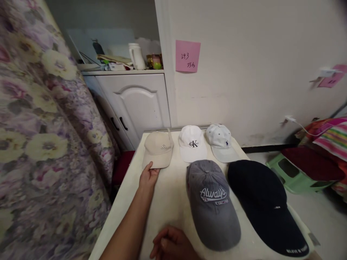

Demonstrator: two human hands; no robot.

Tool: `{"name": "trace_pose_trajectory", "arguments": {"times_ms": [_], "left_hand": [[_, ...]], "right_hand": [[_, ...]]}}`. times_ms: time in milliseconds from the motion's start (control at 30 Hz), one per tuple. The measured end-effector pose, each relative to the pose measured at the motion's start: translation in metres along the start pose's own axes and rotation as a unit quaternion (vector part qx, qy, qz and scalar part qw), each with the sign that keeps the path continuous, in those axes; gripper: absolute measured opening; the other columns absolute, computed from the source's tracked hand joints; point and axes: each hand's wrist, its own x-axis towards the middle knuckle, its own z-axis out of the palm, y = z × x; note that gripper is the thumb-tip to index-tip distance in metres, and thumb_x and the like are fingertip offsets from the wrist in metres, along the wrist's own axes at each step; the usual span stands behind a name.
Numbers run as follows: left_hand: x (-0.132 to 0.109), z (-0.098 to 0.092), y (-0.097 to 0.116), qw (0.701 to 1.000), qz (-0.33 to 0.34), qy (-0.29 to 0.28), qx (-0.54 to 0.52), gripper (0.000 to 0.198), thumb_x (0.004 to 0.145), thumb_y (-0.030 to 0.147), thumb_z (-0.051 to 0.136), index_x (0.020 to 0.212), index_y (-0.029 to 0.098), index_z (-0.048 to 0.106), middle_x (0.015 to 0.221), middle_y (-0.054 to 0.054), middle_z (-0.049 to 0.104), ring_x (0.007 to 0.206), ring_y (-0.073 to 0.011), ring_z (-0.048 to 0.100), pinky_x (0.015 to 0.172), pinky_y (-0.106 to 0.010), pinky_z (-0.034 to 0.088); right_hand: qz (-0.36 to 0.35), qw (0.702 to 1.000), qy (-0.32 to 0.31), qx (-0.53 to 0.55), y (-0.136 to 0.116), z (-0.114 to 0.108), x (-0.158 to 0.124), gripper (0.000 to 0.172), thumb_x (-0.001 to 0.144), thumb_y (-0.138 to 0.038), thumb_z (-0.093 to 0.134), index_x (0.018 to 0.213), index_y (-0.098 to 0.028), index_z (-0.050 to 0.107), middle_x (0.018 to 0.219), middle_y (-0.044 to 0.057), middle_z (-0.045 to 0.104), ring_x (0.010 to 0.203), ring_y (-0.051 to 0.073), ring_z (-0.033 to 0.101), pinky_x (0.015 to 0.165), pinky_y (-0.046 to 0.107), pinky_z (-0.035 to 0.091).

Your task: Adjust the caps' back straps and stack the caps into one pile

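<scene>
Several caps lie on a white table. My left hand reaches forward and pinches the brim of a beige cap at the back left. My right hand rests curled on the table near the front edge, with nothing seen in it. Beside the beige cap sit a white cap with a black logo and a pale grey-white cap. In front lie a grey cap with "Always" stitched on it and a black cap.
A floral cloth hangs along the left. A white cabinet stands behind the table, with a jug and clutter on top. A pink note sticks to the wall. A green stool and striped bedding sit at the right.
</scene>
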Motion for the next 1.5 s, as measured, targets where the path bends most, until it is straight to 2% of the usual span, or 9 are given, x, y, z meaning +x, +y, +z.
{"name": "trace_pose_trajectory", "arguments": {"times_ms": [200, 400, 667, 833, 1000, 1233, 1367, 1500], "left_hand": [[-0.017, -0.006, -0.003, 0.999, -0.010, 0.049, 0.008, 0.043, 0.093, -0.001, 0.045, 0.131, 0.017, 0.057, 0.104, -0.011, 0.077, 0.083, -0.0185, 0.075, 0.081, -0.034, 0.063], [-0.019, -0.007, -0.001, 0.996, 0.001, 0.084, 0.005, 0.041, 0.095, 0.001, 0.046, 0.131, 0.017, 0.055, 0.106, -0.011, 0.075, 0.084, -0.0183, 0.074, 0.074, -0.032, 0.064], [-0.018, -0.010, 0.000, 0.994, 0.029, 0.102, 0.011, 0.025, 0.096, 0.021, 0.059, 0.120, 0.014, 0.060, 0.109, -0.007, 0.068, 0.084, -0.0172, 0.069, 0.071, -0.034, 0.061], [-0.021, -0.014, -0.003, 0.993, 0.037, 0.103, 0.033, 0.023, 0.095, 0.024, 0.060, 0.116, 0.014, 0.061, 0.108, -0.007, 0.066, 0.085, -0.0171, 0.067, 0.071, -0.033, 0.059], [-0.023, -0.017, -0.007, 0.992, 0.028, 0.101, 0.064, 0.024, 0.094, 0.026, 0.061, 0.115, 0.014, 0.061, 0.108, -0.007, 0.066, 0.084, -0.0172, 0.066, 0.070, -0.033, 0.059], [-0.025, -0.017, -0.012, 0.990, 0.060, 0.105, 0.076, 0.027, 0.094, 0.028, 0.061, 0.118, 0.015, 0.060, 0.112, -0.008, 0.065, 0.088, -0.0186, 0.066, 0.073, -0.035, 0.059], [-0.029, -0.017, -0.012, 0.989, 0.071, 0.096, 0.083, 0.026, 0.094, 0.027, 0.061, 0.117, 0.014, 0.061, 0.111, -0.008, 0.065, 0.088, -0.0184, 0.066, 0.073, -0.035, 0.059], [-0.039, -0.022, -0.012, 0.990, 0.072, 0.083, 0.090, 0.022, 0.094, 0.025, 0.061, 0.113, 0.014, 0.062, 0.106, -0.006, 0.066, 0.083, -0.0166, 0.066, 0.069, -0.032, 0.059]], "right_hand": [[-0.019, 0.999, 0.024, -0.012, -0.011, 0.010, -0.009, 0.051, 0.064, -0.055, 0.084, 0.084, -0.012, 0.064, 0.069, 0.007, 0.073, 0.047, 0.012, 0.062, 0.051, 0.024, 0.044], [-0.018, 1.000, 0.021, -0.010, -0.018, 0.014, -0.013, 0.050, 0.063, -0.052, 0.085, 0.084, -0.012, 0.065, 0.069, 0.006, 0.072, 0.049, 0.012, 0.062, 0.055, 0.026, 0.046], [-0.024, 0.999, 0.015, -0.015, -0.008, 0.005, -0.009, 0.051, 0.062, -0.053, 0.085, 0.084, -0.012, 0.065, 0.071, 0.007, 0.073, 0.049, 0.013, 0.062, 0.056, 0.028, 0.046], [-0.035, 0.999, 0.008, -0.034, -0.005, 0.000, -0.010, 0.048, 0.067, -0.051, 0.083, 0.087, -0.011, 0.065, 0.072, 0.007, 0.073, 0.050, 0.013, 0.063, 0.055, 0.027, 0.045], [-0.037, 0.998, 0.005, -0.050, -0.003, -0.003, -0.009, 0.050, 0.066, -0.053, 0.083, 0.088, -0.011, 0.065, 0.072, 0.007, 0.073, 0.050, 0.013, 0.063, 0.056, 0.029, 0.047], [-0.047, 0.995, 0.018, -0.081, -0.004, -0.003, -0.009, 0.054, 0.065, -0.057, 0.082, 0.087, -0.011, 0.064, 0.071, 0.006, 0.072, 0.049, 0.012, 0.061, 0.055, 0.028, 0.046], [-0.055, 0.991, 0.017, -0.117, -0.013, 0.000, -0.026, 0.057, 0.063, -0.061, 0.081, 0.086, -0.014, 0.062, 0.072, 0.005, 0.071, 0.051, 0.013, 0.061, 0.056, 0.028, 0.046], [-0.074, 0.979, 0.048, -0.186, -0.037, 0.004, -0.066, 0.051, 0.068, -0.059, 0.078, 0.089, -0.016, 0.062, 0.078, 0.005, 0.071, 0.058, 0.014, 0.064, 0.059, 0.028, 0.048]]}}
